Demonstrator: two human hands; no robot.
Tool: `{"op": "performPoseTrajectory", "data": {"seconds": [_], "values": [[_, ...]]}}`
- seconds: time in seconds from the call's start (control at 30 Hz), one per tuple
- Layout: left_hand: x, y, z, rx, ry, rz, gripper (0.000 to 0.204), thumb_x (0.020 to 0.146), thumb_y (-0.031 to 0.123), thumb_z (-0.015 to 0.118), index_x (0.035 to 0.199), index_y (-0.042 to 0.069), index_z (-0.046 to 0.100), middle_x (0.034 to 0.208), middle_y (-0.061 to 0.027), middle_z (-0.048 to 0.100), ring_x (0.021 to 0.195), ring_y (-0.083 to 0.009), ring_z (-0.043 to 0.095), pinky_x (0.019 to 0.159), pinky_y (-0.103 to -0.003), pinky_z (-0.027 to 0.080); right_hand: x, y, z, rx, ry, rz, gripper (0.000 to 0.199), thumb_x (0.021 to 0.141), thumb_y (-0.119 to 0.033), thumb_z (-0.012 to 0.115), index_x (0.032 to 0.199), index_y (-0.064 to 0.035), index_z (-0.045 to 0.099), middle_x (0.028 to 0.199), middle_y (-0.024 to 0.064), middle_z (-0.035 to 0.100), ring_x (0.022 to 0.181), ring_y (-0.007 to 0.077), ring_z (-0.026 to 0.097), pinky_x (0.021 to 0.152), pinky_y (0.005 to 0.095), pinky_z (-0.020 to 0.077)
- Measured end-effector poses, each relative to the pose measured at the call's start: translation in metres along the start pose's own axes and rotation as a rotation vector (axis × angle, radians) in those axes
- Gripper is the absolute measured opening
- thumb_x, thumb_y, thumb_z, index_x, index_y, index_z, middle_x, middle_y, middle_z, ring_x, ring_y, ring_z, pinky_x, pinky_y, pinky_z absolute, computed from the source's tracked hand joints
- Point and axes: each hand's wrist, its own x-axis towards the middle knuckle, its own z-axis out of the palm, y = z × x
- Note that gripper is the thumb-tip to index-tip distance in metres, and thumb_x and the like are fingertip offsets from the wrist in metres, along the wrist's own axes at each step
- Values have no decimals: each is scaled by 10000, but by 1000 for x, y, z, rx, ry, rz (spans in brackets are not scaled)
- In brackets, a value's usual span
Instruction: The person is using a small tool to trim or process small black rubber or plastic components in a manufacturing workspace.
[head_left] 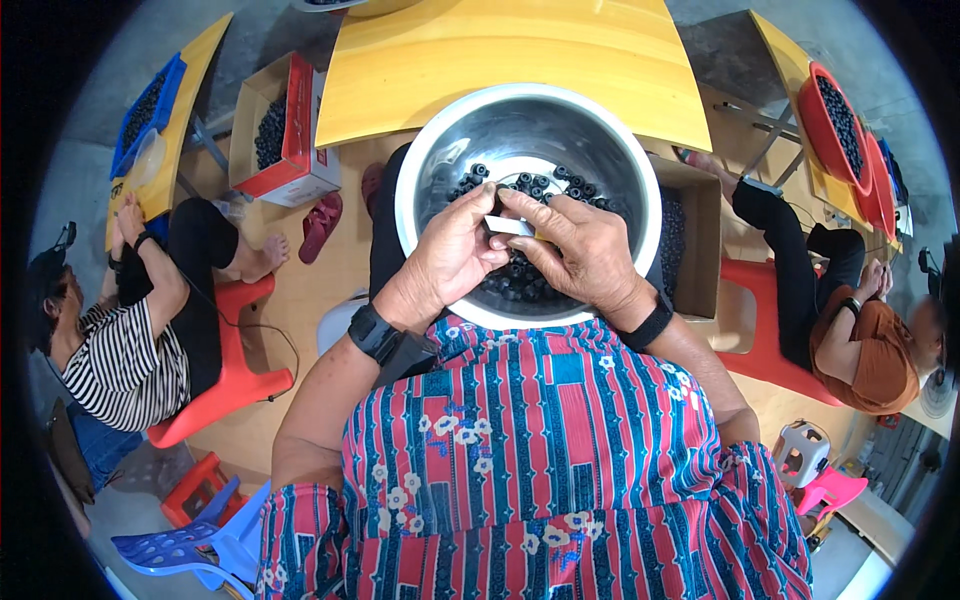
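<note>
A steel bowl (pixel 430 160) rests on my lap, holding several small black ring-shaped parts (pixel 560 188). Both hands meet over the bowl. My left hand (pixel 452 255) and my right hand (pixel 580 250) pinch together on a small pale rectangular piece (pixel 508 226) between the fingertips. A black band sits on each wrist. What lies under my palms is hidden.
A yellow table (pixel 500 60) stands just beyond the bowl. A cardboard box (pixel 695 240) of black parts sits at my right, another box (pixel 285 125) at far left. People sit on red stools on both sides. A red basin (pixel 835 125) and blue tray (pixel 145 110) hold more parts.
</note>
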Motion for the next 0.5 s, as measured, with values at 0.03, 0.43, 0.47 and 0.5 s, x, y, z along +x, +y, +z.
{"op": "performPoseTrajectory", "data": {"seconds": [0.03, 0.43, 0.47, 0.5], "values": [[0, 0, 1, 5, -5, -4, 187, 1045, 265, 456, 1134, 156, 580, 987, 32, 592, 749, -70, 518, 550, -194, 364, -1, 1, 0, -17, 11, -14, 471, 828, -262, 730, 1283, -181, 640, 699, 61, 550, 590, 251, 592, 534, 360, 485], [-13, 55, 22, 129, -166, 81, 237, 1030, 295, 491, 1105, 72, 520, 888, -30, 504, 680, -86, 459, 497, -171, 355, 2, 11, 3, 122, 33, 338, 303, 928, -281, 600, 1116, -56, 678, 994, 202, 690, 919, 366, 667, 796, 436, 529], [-15, 65, 32, 171, -198, 68, 237, 1031, 287, 483, 1113, 67, 513, 898, -36, 508, 685, -83, 463, 492, -163, 354, 2, 9, 6, 91, 6, 332, 304, 920, -305, 607, 1100, -73, 687, 960, 189, 691, 896, 366, 667, 782, 442, 529], [-12, 71, 46, 241, -207, 34, 232, 1030, 276, 477, 1121, 66, 511, 907, -39, 511, 690, -79, 467, 488, -159, 356, 3, 6, 5, 69, -52, 354, 298, 923, -325, 595, 1051, -69, 680, 926, 179, 687, 883, 368, 664, 767, 457, 527]]}}
